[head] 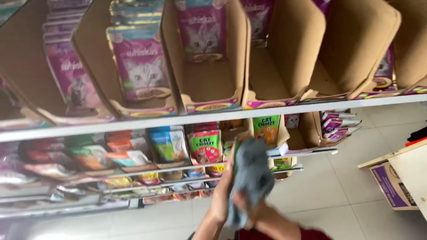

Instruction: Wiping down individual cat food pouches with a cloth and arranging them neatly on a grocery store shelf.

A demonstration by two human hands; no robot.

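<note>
A grey cloth point(252, 171) hangs bunched in front of the lower shelves at the bottom centre. My left hand point(222, 193) reaches up along its left side and grips a pouch with a green edge point(235, 156), which the cloth mostly covers. My right hand point(249, 212) is closed on the lower end of the cloth, just under the left hand. Both forearms come in from the bottom edge, and the right one ends in a dark red sleeve point(307, 234).
A white shelf rail point(284, 109) carries open cardboard display boxes point(209, 75), some holding purple cat-food pouches point(140, 66), some bare inside. Lower shelves hold mixed coloured pouches point(204, 146). A cardboard box with purple print point(393, 186) stands on the pale tiled floor point(329, 186) at the right.
</note>
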